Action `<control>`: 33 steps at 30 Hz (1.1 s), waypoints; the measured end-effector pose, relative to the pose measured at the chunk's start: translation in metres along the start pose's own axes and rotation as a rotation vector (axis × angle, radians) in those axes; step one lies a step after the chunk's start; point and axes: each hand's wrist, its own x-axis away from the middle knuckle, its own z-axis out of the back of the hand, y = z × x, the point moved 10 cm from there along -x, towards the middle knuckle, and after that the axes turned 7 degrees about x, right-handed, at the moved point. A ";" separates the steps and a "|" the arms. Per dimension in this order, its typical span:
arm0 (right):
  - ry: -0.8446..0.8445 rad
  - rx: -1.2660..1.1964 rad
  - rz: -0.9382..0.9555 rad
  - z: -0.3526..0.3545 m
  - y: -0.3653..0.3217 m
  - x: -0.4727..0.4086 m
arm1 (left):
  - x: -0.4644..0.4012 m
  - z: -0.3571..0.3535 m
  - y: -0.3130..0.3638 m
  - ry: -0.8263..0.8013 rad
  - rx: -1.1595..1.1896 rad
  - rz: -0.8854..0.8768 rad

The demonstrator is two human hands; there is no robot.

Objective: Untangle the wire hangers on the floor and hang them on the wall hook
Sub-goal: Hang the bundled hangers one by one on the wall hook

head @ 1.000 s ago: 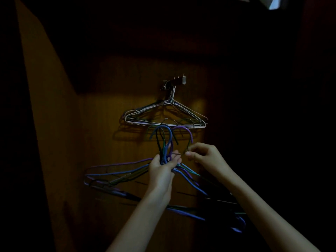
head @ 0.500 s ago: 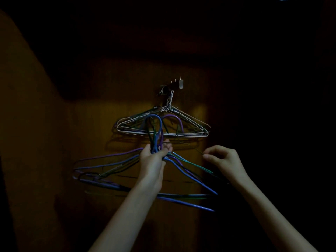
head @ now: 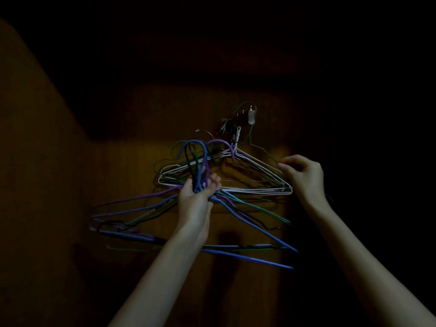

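Raised right hand pinching thin hanger, left hand gripping bundle

Held hangers below hook (wall-mounted)

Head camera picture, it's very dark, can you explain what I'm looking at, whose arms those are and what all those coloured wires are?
There is no machine here. The camera sits on a person's head, so the two bare arms reaching forward are that person's own. The left hand grips a bundle of blue, purple and green wire hangers by their necks. The right hand pinches a thin dark hanger, whose hook loops over the wall hook. White hangers already hang from that hook, against a wooden wall. The floor is not visible.
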 end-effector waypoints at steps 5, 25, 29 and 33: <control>-0.067 0.071 -0.051 -0.046 0.027 -0.032 | -0.014 0.000 0.006 0.004 -0.025 -0.034; -0.141 0.217 -0.087 -0.081 0.056 -0.041 | -0.014 0.008 0.003 0.027 -0.040 -0.040; -0.171 0.234 -0.065 -0.074 0.044 -0.031 | -0.010 0.011 -0.003 0.034 -0.007 -0.005; -0.234 0.121 0.001 -0.062 0.010 0.000 | -0.004 0.011 -0.008 0.040 0.031 0.002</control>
